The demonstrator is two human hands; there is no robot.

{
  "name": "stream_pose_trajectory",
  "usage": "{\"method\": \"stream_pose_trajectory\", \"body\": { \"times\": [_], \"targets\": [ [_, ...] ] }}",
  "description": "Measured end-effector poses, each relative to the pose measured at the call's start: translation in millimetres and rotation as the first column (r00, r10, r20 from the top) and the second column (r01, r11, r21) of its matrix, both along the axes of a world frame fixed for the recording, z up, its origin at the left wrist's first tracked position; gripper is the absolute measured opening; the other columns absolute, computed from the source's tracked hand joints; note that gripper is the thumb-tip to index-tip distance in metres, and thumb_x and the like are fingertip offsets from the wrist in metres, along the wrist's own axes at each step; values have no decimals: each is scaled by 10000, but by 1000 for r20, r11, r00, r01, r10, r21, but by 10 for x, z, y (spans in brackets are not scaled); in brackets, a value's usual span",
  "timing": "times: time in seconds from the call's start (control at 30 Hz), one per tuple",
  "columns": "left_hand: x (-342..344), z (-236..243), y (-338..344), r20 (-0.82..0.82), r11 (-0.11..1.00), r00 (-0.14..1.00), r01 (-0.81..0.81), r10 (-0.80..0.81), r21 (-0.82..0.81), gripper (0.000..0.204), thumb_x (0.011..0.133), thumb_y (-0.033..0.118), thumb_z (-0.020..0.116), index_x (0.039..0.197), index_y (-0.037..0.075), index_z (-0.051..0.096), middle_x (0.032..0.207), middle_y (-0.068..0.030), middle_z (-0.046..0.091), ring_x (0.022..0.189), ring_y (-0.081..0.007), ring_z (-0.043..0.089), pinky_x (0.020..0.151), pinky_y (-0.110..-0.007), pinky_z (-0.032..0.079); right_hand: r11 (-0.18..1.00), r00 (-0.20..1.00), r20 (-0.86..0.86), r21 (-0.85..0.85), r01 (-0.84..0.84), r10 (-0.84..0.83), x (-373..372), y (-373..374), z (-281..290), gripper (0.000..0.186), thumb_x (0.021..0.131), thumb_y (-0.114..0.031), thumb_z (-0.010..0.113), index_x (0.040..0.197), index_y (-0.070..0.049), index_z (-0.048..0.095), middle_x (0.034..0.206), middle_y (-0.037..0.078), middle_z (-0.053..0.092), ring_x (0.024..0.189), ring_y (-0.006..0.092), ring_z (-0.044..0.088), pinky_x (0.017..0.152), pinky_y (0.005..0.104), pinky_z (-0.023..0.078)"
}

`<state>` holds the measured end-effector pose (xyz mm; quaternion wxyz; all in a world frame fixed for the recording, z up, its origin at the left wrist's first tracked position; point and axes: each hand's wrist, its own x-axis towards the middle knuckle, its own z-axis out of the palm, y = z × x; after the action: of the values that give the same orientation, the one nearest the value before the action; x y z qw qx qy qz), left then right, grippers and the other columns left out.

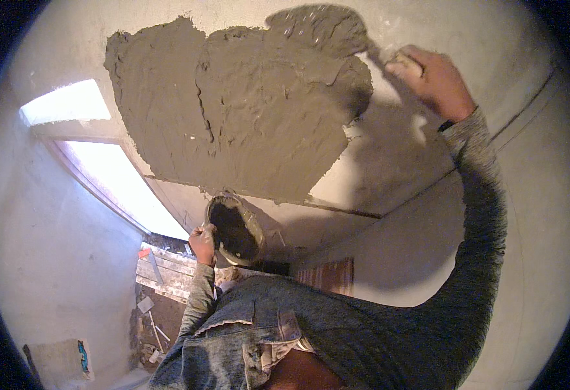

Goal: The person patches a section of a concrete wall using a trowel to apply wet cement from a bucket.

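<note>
My right hand is raised at the upper right, its fingers wrapped around the handle of a trowel. Grey mortar coats the blade, which is slightly blurred and lies at the top edge of a broad patch of wet mortar. That patch covers the pale plaster surface, with ragged edges and a dark vertical ridge left of its middle. Lower down, my left hand grips the rim of a tilted bucket beside my chest. The bucket's inside is dark, and how much it holds I cannot tell.
Bright window openings lie to the left, next to a pale wall. Wooden planks and scattered tools are far below at the lower left. A reddish slatted panel stands behind my shoulder. A dark seam crosses the plaster at right.
</note>
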<state>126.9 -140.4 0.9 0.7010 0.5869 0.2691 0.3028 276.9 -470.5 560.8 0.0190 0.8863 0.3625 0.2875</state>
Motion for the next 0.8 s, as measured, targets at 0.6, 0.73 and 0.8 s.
{"method": "stream_pose_trajectory", "body": {
  "times": [0.6,0.73,0.8],
  "targets": [
    [-67,113,6,-74,997,997,12,-6,76,213,753,64,714,618,37,551,591,40,524,557,-50,408,493,-246,342,960,966,-244,242,142,-81,-312,-1096,-1501,463,721,-195,717,1127,-16,584,995,143,653,922,246,630,842,358,491],
    [-92,147,-53,-38,999,999,-1,3,44,227,752,69,720,609,46,545,589,40,521,552,-43,401,490,-240,337,944,913,-329,137,300,-242,-364,-1047,-1933,522,731,-249,733,1168,-13,575,1076,184,633,1018,314,600,887,413,477],
    [-113,61,-23,-38,1000,999,3,-3,-23,229,753,70,722,608,46,546,585,39,521,548,-40,397,485,-237,333,935,890,-380,142,324,-251,-309,-1044,-2043,520,738,-272,738,1158,-9,581,1078,200,627,1017,325,596,884,424,474]
  ]
}}
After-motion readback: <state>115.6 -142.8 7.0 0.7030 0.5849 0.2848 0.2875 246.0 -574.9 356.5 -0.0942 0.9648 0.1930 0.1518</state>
